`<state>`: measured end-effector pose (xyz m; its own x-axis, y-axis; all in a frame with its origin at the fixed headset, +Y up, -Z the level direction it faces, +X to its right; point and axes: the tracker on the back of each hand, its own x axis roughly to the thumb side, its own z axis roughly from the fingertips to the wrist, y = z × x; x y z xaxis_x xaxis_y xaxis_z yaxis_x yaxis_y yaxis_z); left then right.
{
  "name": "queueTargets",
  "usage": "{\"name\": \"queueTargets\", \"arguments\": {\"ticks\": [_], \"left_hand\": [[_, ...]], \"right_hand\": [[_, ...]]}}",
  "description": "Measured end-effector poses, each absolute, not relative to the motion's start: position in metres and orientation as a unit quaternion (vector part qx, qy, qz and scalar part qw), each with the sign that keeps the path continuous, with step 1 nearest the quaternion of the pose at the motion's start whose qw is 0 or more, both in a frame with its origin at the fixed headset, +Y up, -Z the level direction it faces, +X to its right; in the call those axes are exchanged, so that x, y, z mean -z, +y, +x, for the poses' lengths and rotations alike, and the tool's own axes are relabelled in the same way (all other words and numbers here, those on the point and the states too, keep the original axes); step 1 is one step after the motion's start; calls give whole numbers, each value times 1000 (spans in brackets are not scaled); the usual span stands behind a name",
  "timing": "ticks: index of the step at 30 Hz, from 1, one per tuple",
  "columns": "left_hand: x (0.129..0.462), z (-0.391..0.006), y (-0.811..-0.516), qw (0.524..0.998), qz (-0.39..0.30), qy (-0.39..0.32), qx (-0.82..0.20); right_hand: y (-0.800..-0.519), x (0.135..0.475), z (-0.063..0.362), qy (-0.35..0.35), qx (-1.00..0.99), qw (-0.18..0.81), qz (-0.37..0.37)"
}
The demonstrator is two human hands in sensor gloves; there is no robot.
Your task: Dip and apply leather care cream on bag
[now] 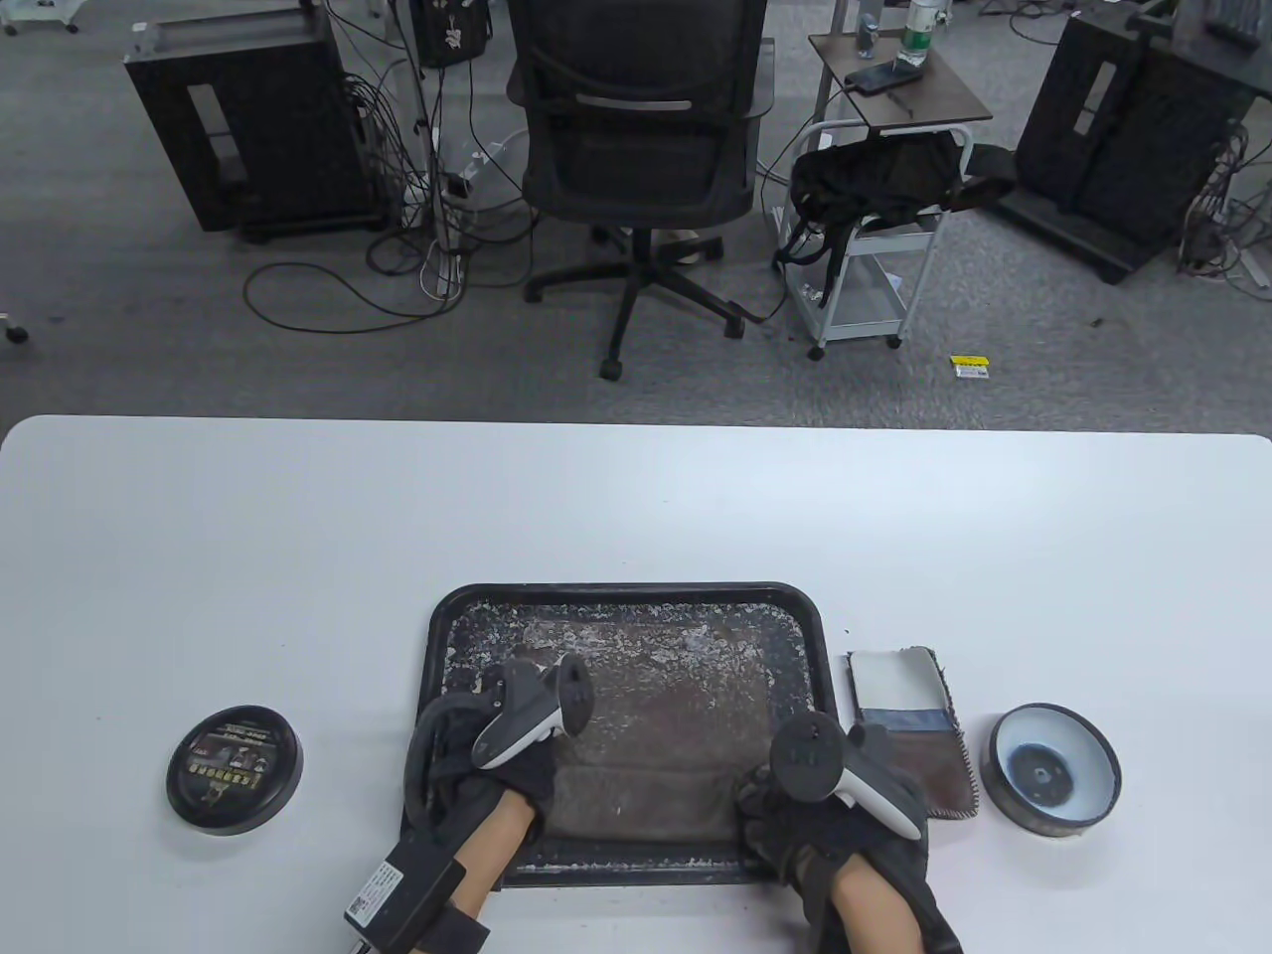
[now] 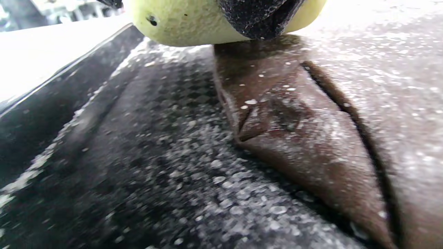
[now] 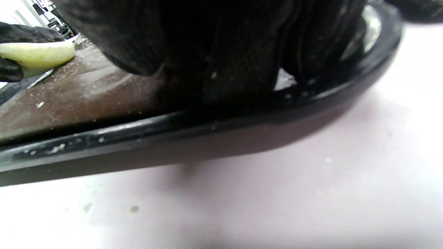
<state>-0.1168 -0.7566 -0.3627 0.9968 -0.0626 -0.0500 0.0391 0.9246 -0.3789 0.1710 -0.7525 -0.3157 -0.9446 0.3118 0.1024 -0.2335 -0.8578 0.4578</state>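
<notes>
A brown leather bag (image 1: 656,725) lies flat in a black tray (image 1: 626,596), both speckled with white cream. My left hand (image 1: 522,770) is over the bag's left part and grips a yellow-green sponge (image 2: 193,20), which touches the leather (image 2: 294,138). The sponge is hidden under the hand in the table view. My right hand (image 1: 795,810) is at the tray's near right corner; its gloved fingers (image 3: 221,52) rest on the bag's edge just inside the tray rim (image 3: 138,133). The sponge also shows at the far left of the right wrist view (image 3: 38,55).
The open cream tin (image 1: 1051,780) stands right of the tray, with a folded cloth (image 1: 914,740) between them. The tin's black lid (image 1: 234,770) lies to the left of the tray. An office chair and carts stand beyond the table's far edge.
</notes>
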Motion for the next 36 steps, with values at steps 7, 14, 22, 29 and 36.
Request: {"name": "queueTargets", "arguments": {"ticks": [7, 14, 22, 29, 36], "left_hand": [[364, -130, -759, 977, -208, 50, -9], [361, -109, -757, 983, -170, 37, 57], [356, -73, -758, 988, -137, -26, 60], [358, -32, -761, 985, -136, -91, 57], [359, 2, -761, 978, -133, -160, 19]], "right_hand": [[-753, 316, 171, 228, -958, 147, 89], [-753, 316, 169, 229, -958, 143, 92], [-753, 317, 168, 229, -959, 138, 98], [-753, 317, 168, 228, -959, 137, 101], [-753, 317, 167, 229, -958, 142, 102]]}}
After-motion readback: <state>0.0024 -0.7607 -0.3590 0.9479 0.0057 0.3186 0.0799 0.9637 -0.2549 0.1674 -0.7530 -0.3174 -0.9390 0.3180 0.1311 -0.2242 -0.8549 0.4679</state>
